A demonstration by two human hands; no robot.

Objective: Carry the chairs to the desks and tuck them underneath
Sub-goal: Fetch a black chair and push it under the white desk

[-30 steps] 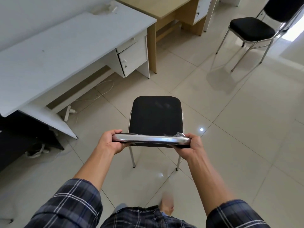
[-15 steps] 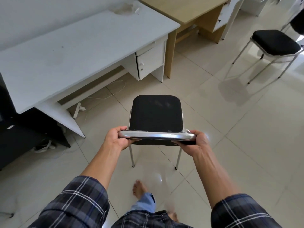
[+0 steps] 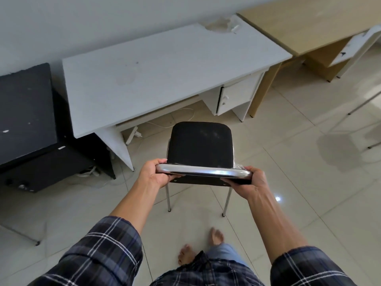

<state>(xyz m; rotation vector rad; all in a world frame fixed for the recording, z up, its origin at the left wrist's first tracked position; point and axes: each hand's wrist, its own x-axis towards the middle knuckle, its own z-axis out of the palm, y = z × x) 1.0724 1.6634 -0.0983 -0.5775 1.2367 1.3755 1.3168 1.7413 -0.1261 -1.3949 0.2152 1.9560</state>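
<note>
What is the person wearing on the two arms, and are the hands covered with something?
Both forearms are bare. Dark plaid sleeves with white lines, left sleeve and right sleeve, end near the elbows. The left hand and right hand wear no gloves.

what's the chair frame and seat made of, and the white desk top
Chair frame: likely chromed steel tube, mirror-bright with sharp highlights. Seat: black woven fabric by its matte, light-speckled look, probably padded. White desk top: seemingly laminated board, smooth and dull, chipped at the back corner.

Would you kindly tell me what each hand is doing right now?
Left hand: closed on the left end of the chair's chrome back rail.
Right hand: closed on the rail's right end.
</note>
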